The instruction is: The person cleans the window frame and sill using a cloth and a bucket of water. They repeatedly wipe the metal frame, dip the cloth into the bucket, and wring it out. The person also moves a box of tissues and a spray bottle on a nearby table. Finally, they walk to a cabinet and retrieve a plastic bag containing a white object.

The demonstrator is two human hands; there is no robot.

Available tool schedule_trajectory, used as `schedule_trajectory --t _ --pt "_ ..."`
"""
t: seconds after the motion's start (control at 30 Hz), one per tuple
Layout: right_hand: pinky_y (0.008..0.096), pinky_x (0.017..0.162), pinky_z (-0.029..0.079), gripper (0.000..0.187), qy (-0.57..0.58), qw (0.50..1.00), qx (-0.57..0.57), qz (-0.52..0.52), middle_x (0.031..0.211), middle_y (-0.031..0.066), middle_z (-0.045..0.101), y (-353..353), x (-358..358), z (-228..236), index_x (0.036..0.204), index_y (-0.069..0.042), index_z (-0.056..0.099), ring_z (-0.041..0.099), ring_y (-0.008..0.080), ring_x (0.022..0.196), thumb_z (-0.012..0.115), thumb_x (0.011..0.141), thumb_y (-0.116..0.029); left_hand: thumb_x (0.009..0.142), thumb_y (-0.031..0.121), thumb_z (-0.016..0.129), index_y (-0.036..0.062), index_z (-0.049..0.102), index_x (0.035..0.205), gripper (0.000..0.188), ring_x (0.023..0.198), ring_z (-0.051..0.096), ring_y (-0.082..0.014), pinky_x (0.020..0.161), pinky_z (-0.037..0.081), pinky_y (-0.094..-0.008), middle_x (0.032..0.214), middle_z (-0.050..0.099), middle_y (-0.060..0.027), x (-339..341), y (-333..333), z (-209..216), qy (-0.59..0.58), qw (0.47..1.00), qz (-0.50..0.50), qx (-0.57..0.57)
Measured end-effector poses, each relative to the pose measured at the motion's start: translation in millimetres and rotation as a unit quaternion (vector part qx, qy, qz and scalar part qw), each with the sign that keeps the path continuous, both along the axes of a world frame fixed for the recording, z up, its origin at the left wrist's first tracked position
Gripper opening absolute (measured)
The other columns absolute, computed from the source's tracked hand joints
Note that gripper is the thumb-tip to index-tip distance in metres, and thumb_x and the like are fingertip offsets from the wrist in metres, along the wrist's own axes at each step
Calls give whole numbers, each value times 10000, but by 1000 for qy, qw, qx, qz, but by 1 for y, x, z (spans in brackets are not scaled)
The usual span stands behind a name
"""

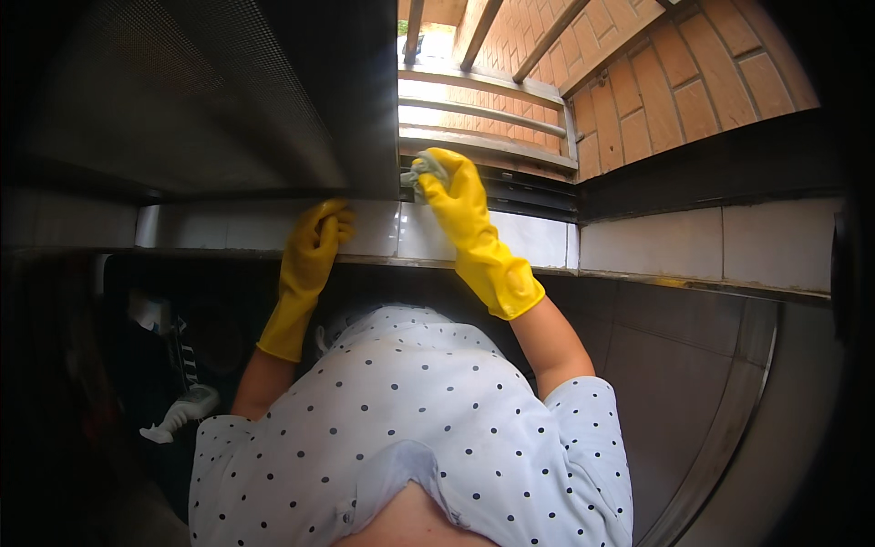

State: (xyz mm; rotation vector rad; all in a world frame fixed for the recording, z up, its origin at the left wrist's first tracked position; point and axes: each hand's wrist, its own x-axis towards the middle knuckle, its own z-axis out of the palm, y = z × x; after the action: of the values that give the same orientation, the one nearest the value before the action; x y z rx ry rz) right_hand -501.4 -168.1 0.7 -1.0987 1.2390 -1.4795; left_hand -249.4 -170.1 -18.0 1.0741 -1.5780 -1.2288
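Yellow-gloved right hand (453, 187) grips grey-green cloth (427, 168) at left end of black window track (524, 191); left hand (319, 228) off to the track's left.

Right fingers clamped on cloth, bunched up; whether the cloth touches the track, cannot tell. Left hand, also yellow-gloved, at the white tiled ledge (533, 239), fingers curled in; cannot tell if they close on anything. Ledge runs along the near side of the track. Dark mesh panel (210, 82) left of track, above left hand in view. Metal bars (488, 81) just beyond track, brick wall (679, 87) beyond and right. White bottle (189, 407) well apart from track, near side, far left, by polka-dot sleeve (223, 442).
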Motion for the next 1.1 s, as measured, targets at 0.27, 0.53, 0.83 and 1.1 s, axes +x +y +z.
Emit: schedule_trajectory --t 0.27,0.53,0.83,1.1 --pt "304 960 517 362 355 935 -11 10 1207 142 680 5 -41 -2 1287 -50 593 670 251 1092 666 932 -58 1039 82 525 28 606 1268 249 901 715 -173 804 587 -256 1086 709 -121 -1 1 2 -11 1000 7 -2" --pt "407 909 537 383 541 836 -76 -62 1086 167 708 7 -29 12 1152 -89 686 671 368 1014 752 782 -15 1034 80 532 19 610 1268 254 904 709 -170 799 584 -244 1080 706 -123 1 2 4 -10 1000 9 15" --pt "330 952 512 329 299 938 -1 174 1172 150 691 -2 -34 40 1206 -46 665 661 279 1071 694 886 23 1031 45 514 17 605 1272 259 900 704 -166 782 579 -236 1074 701 -127 -1 2 6 13 999 3 30" --pt "290 924 510 293 115 977 92 157 1151 97 703 -12 -23 52 1220 -39 672 663 194 1023 698 936 -108 1045 56 495 -11 584 1301 279 913 695 -167 797 563 -240 1111 697 -149 2 5 7 7 999 15 42"
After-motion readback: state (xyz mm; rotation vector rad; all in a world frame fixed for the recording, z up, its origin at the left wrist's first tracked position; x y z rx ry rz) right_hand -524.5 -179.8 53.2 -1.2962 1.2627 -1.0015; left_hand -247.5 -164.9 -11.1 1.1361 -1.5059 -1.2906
